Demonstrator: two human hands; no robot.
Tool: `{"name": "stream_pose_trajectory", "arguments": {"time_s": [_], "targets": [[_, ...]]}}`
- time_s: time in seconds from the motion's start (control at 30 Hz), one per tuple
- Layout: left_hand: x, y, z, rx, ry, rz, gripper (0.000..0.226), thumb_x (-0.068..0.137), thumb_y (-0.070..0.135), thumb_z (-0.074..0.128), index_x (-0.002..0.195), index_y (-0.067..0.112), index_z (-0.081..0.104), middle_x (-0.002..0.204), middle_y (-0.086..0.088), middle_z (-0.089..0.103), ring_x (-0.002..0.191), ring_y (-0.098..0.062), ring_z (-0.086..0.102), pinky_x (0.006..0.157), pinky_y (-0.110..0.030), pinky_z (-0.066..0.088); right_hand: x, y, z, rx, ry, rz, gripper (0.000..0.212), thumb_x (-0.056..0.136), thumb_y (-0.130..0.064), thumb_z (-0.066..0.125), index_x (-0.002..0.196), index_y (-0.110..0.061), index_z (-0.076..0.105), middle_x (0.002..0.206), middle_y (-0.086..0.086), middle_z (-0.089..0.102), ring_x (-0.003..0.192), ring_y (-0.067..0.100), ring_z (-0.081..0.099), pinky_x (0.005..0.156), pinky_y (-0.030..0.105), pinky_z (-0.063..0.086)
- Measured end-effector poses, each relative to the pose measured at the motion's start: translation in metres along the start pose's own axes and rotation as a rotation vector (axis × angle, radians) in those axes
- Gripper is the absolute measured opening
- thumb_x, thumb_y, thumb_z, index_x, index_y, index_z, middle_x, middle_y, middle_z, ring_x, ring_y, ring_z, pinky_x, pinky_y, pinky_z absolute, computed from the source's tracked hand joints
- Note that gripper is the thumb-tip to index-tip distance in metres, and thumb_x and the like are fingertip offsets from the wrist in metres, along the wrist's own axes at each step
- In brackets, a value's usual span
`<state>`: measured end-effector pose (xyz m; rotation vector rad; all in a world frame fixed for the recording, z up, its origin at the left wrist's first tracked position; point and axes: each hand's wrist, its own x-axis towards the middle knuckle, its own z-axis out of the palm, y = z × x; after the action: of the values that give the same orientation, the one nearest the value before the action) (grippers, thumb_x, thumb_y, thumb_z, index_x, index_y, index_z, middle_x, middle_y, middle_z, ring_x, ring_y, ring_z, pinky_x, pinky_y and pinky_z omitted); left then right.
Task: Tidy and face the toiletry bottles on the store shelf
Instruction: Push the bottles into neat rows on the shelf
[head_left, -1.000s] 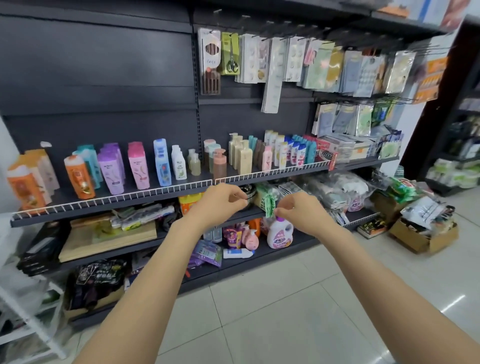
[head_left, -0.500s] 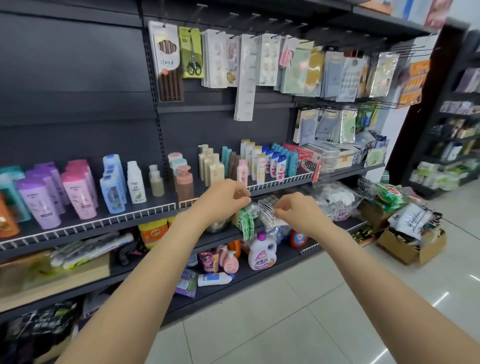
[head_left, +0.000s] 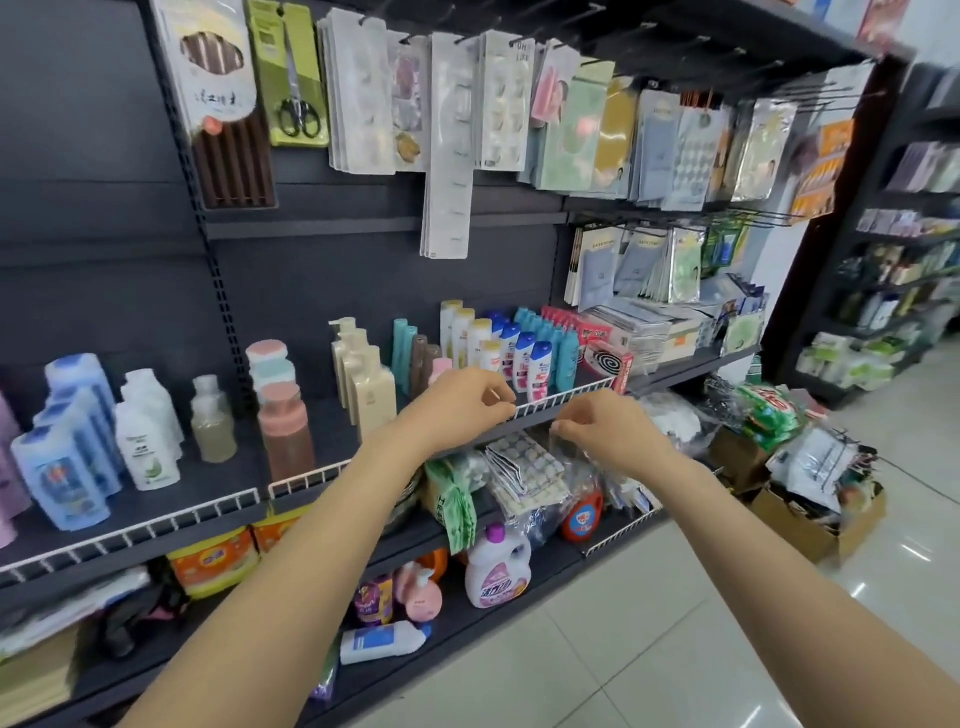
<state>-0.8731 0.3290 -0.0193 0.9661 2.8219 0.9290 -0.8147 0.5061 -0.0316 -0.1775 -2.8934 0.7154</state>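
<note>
Left hand (head_left: 467, 402): fingers curled loosely, tips hanging just in front of the white wire front rail (head_left: 563, 400) of the dark metal toiletry shelf (head_left: 337, 441), holding nothing I can make out. Right hand (head_left: 605, 434): fingers bent in toward each other near a crinkled clear plastic wrapper (head_left: 582, 470) on the shelf below; can't tell whether it pinches the film or only hovers at it. Neither hand is on a bottle. Task items sit on that middle shelf: white shampoo bottles with blue caps and red labels (head_left: 524, 358) just behind the left hand, in tidy rows, labels front; cream pump bottles (head_left: 366, 374) in a straight file; teal tubes (head_left: 404, 348) and brown tubes (head_left: 422, 361) further back, facing unclear. Further left, a pink-capped translucent bottle (head_left: 285, 431), a small clear bottle of yellowish liquid (head_left: 213, 421), white bottles with green labels (head_left: 148, 436) and pale blue bottles (head_left: 67, 452) stand upright but set well back from the rail with uneven gaps. My read: right section looks mostly faced, left section needs pulling forward and squaring, so roughly mid-task. On the bottom shelf, a white bottle with a blue label (head_left: 384, 642) lies on its side.
</note>
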Motion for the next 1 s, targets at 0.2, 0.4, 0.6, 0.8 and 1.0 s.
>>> {"name": "stream_pose_trajectory", "arguments": {"time_s": [0.2, 0.4, 0.6, 0.8, 1.0], "targets": [[0.088, -0.015, 0.011, -0.011, -0.032, 0.014, 0.024, 0.092, 0.025, 0.056, 0.112, 0.016, 0.065, 0.110, 0.001, 0.065, 0.098, -0.012, 0.056, 0.089, -0.028, 0.045, 0.072, 0.036, -0.003, -0.006, 0.030, 0.032, 0.025, 0.091, -0.027, 0.056, 0.107, -0.013, 0.068, 0.104, 0.004, 0.069, 0.091, 0.021, 0.065, 0.083, 0.037, 0.054], [0.161, -0.020, 0.035, -0.064, -0.041, 0.032, 0.023, 0.092, 0.025, 0.056, 0.112, 0.019, 0.065, 0.103, 0.004, 0.064, 0.089, -0.009, 0.055, 0.080, -0.023, 0.040, 0.130, 0.077, -0.009, -0.011, 0.028, 0.052, 0.024, 0.091, -0.026, 0.055, 0.108, -0.013, 0.067, 0.103, 0.005, 0.069, 0.087, 0.018, 0.060, 0.072, 0.025, 0.045], [0.241, -0.010, 0.064, -0.063, -0.063, 0.013, 0.024, 0.092, 0.027, 0.056, 0.113, 0.018, 0.065, 0.094, 0.004, 0.066, 0.088, -0.014, 0.063, 0.078, -0.028, 0.049, 0.198, 0.133, -0.023, 0.018, 0.021, 0.057, 0.026, 0.090, -0.028, 0.056, 0.110, -0.014, 0.066, 0.107, 0.007, 0.068, 0.089, 0.023, 0.062, 0.083, 0.039, 0.053], [0.328, 0.014, 0.095, -0.029, -0.028, -0.015, 0.024, 0.092, 0.027, 0.057, 0.113, 0.019, 0.065, 0.110, 0.001, 0.066, 0.096, -0.011, 0.059, 0.085, -0.027, 0.045, 0.271, 0.200, -0.057, -0.006, -0.002, 0.008, 0.024, 0.091, -0.023, 0.057, 0.108, -0.010, 0.067, 0.103, 0.003, 0.065, 0.093, 0.019, 0.059, 0.077, 0.026, 0.043], [0.398, 0.024, 0.125, -0.110, 0.048, -0.112, 0.023, 0.091, 0.030, 0.058, 0.111, 0.021, 0.065, 0.111, -0.001, 0.065, 0.100, -0.014, 0.061, 0.089, -0.030, 0.048, 0.333, 0.259, -0.080, -0.005, -0.040, -0.048, 0.021, 0.091, -0.022, 0.056, 0.102, -0.010, 0.069, 0.108, 0.007, 0.067, 0.092, 0.020, 0.057, 0.082, 0.028, 0.045]]}}
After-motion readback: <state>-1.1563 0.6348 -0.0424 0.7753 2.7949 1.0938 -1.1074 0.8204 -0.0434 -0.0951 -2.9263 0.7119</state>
